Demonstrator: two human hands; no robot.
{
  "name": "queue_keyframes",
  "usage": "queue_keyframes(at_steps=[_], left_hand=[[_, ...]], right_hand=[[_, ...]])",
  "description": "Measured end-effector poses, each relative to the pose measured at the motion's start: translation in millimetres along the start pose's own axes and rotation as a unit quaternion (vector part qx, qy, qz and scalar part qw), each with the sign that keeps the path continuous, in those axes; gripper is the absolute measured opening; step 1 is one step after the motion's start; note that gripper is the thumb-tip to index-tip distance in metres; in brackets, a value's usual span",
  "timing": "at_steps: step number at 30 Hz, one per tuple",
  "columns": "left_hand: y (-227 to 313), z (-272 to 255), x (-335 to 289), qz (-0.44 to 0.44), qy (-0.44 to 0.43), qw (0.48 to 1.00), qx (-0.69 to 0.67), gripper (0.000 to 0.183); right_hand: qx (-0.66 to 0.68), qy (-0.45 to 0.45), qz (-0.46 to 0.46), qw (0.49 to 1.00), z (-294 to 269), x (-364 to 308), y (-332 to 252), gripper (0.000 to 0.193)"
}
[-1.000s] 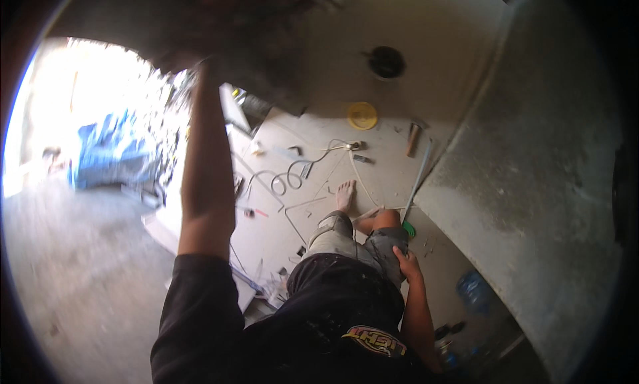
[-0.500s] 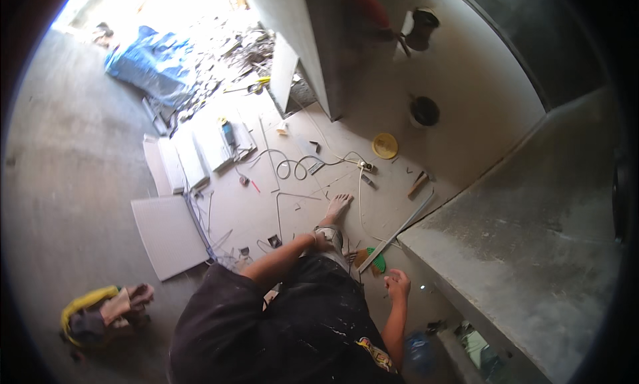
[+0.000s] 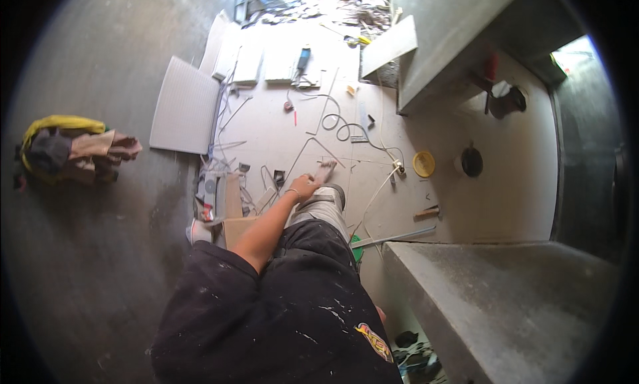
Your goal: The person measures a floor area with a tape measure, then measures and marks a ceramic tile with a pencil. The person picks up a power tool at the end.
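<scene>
My left hand (image 3: 303,187) hangs down beside my raised knee in grey trousers (image 3: 324,207), fingers curled, with nothing visible in it and a thin band on the wrist. Just beyond it my bare foot (image 3: 325,170) rests on the pale floor. Only a sliver of skin of my right hand (image 3: 380,313) shows at my hip, behind my dark paint-spattered shirt; its fingers are hidden. A white cable (image 3: 346,128) loops over the floor ahead of the foot.
White tiles (image 3: 186,105) and a blue tool (image 3: 303,57) lie ahead left. A yellow disc (image 3: 423,163), black pot (image 3: 471,161) and wooden-handled tool (image 3: 426,213) lie right. A concrete ledge (image 3: 499,304) stands lower right, a metal straightedge (image 3: 399,237) before it. Bundled clothes (image 3: 73,147) lie left.
My left arm has come down from overhead to hang by my knee. My right hand has dropped from beside my thigh to behind my hip. The view has swung over the floor.
</scene>
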State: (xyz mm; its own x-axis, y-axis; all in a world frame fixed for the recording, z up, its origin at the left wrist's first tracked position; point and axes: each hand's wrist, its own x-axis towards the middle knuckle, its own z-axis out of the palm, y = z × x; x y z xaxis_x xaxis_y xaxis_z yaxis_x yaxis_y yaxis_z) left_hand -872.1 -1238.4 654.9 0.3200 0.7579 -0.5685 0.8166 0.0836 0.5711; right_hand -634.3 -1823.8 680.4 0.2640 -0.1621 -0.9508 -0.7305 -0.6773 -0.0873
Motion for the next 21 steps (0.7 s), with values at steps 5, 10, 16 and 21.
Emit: queue_keyframes(at_steps=[5,10,16,21], left_hand=[[-111.4,-49.7,-24.0,-0.154,-0.039,0.985,0.064,0.048],[-174.8,-136.7,9.3,-0.234,-0.022,0.970,0.059,0.044],[-178.3,-200.7,196.8,-0.226,-0.049,0.972,0.047,0.044],[-223.8,-180.3,471.4,-0.193,-0.204,0.862,0.421,0.086]], right_hand=[[0.020,0.048,-0.094,0.994,34.8,-24.3,-125.0,0.020],[0.051,0.031,-0.218,0.974,103.5,-51.5,-211.6,0.013],[-0.015,0.043,-0.254,0.966,274.9,-52.4,-207.5,0.025],[-0.133,0.031,-0.071,0.988,478.9,-63.4,-119.9,0.043]])
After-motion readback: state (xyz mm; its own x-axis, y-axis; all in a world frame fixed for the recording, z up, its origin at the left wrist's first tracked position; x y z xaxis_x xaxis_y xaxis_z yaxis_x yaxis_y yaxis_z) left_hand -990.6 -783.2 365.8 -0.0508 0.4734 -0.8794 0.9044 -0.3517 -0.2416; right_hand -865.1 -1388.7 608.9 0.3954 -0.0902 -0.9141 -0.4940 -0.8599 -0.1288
